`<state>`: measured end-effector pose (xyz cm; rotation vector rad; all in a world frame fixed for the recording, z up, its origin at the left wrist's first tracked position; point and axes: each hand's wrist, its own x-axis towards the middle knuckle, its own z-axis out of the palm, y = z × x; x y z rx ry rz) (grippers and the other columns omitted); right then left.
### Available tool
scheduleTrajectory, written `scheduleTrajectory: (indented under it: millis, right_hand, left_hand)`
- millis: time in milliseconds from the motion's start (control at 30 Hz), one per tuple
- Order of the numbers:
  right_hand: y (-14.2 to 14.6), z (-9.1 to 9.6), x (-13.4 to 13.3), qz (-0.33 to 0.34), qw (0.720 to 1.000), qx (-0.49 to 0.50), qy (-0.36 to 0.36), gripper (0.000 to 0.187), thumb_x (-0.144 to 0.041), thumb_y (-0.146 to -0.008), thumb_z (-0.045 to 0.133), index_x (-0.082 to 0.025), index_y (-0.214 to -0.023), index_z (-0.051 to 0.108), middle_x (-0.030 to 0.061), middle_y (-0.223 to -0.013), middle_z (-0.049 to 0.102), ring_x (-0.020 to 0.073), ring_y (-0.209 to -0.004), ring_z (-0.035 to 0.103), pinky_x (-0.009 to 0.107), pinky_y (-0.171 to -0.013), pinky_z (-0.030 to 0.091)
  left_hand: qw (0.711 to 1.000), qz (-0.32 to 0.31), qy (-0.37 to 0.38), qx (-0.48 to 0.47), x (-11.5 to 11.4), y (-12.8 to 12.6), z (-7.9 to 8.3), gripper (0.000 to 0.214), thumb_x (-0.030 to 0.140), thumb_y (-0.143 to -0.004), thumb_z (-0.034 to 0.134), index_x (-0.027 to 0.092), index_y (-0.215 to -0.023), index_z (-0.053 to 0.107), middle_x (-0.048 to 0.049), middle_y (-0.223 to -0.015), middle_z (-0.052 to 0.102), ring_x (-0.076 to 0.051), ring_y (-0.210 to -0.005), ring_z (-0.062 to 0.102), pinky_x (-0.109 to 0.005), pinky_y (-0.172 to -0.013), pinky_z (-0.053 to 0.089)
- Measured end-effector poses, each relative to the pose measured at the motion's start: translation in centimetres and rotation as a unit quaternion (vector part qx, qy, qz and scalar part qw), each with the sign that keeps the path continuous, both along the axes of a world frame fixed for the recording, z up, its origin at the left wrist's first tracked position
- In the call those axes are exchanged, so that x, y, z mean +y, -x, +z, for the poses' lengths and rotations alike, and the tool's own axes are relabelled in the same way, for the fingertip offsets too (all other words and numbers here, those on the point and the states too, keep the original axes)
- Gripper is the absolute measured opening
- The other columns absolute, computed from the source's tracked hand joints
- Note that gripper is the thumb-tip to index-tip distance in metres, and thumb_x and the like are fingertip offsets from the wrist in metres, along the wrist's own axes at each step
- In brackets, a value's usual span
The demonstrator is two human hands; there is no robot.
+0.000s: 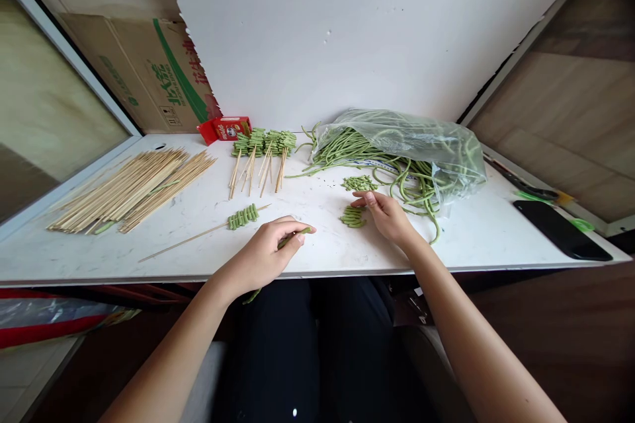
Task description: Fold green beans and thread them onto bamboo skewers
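Green bean (307,230) sits pinched in the fingers of my left hand (265,250), above the front of the bench (327,258). My right hand (389,217) is at the cut pieces (351,217), fingers narrow; I can't tell whether they grip one. Just beyond, a clear bag (461,152) holds long beans (347,149), some spilling out. I see loaded skewers (265,141) beside a red box (235,127), contents hidden, and bare sticks (143,185) farther left.
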<state>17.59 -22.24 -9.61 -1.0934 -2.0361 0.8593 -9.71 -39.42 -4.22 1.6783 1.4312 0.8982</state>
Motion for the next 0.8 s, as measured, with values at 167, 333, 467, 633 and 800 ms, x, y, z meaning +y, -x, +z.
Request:
scheduleTrajectory:
  millis: [167, 333, 467, 633, 800]
  right_hand:
    - [0.0, 0.0, -0.2, 0.027, 0.999, 0.014, 0.026, 0.067, -0.072, -0.105, 0.037, -0.020, -0.126, 0.075, 0.0121, -0.111, 0.081, 0.0301, -0.107, 0.075, 0.047, -0.102, 0.055]
    - [0.3, 1.0, -0.4, -0.016, 0.999, 0.027, -0.035, 0.064, -0.071, -0.105, 0.039, -0.021, -0.115, 0.079, 0.0118, -0.118, 0.080, 0.0320, -0.115, 0.072, 0.048, -0.102, 0.053]
    - [1.3, 3.4, -2.4, 0.026, 0.998, 0.047, -0.027, 0.048, -0.064, -0.101, 0.058, -0.023, -0.112, 0.080, 0.0096, -0.117, 0.080, 0.0282, -0.109, 0.073, 0.037, -0.084, 0.054]
    - [3.3, 5.7, -6.3, 0.229, 0.973, 0.031, 0.009, 0.043, -0.055, -0.086, 0.084, -0.024, -0.114, 0.081, 0.0073, -0.103, 0.080, 0.0228, -0.093, 0.072, 0.033, -0.078, 0.053]
    - [4.3, 5.5, -7.2, 0.226, 0.971, 0.051, -0.054, 0.022, -0.044, -0.098, 0.073, -0.025, -0.104, 0.083, 0.0067, -0.095, 0.078, 0.0201, -0.087, 0.068, 0.033, -0.074, 0.051]
  left_hand:
    - [0.999, -0.012, -0.008, 0.032, -0.2, 0.3, -0.1, 0.040, 0.035, -0.109, 0.049, 0.027, -0.144, 0.067, -0.0082, -0.121, 0.065, -0.015, -0.088, 0.062, -0.031, -0.084, 0.053]
    - [0.999, -0.003, -0.003, -0.032, -0.1, 0.1, -0.7, 0.042, 0.039, -0.105, 0.058, 0.027, -0.145, 0.066, -0.0094, -0.124, 0.065, -0.015, -0.087, 0.065, -0.034, -0.085, 0.059]
    - [0.993, 0.035, 0.020, -0.111, 0.2, -0.5, -0.9, 0.051, 0.035, -0.097, 0.072, 0.024, -0.145, 0.062, -0.0075, -0.112, 0.070, -0.018, -0.085, 0.073, -0.040, -0.089, 0.063]
    - [0.990, 0.031, 0.028, -0.136, 0.0, -1.0, -0.5, 0.055, 0.034, -0.091, 0.080, 0.025, -0.142, 0.063, -0.0072, -0.108, 0.074, -0.021, -0.093, 0.076, -0.042, -0.095, 0.063]
    - [0.991, 0.007, 0.024, -0.134, 0.0, -1.1, -0.3, 0.055, 0.037, -0.088, 0.084, 0.023, -0.139, 0.067, -0.0073, -0.106, 0.077, -0.021, -0.097, 0.075, -0.040, -0.096, 0.062]
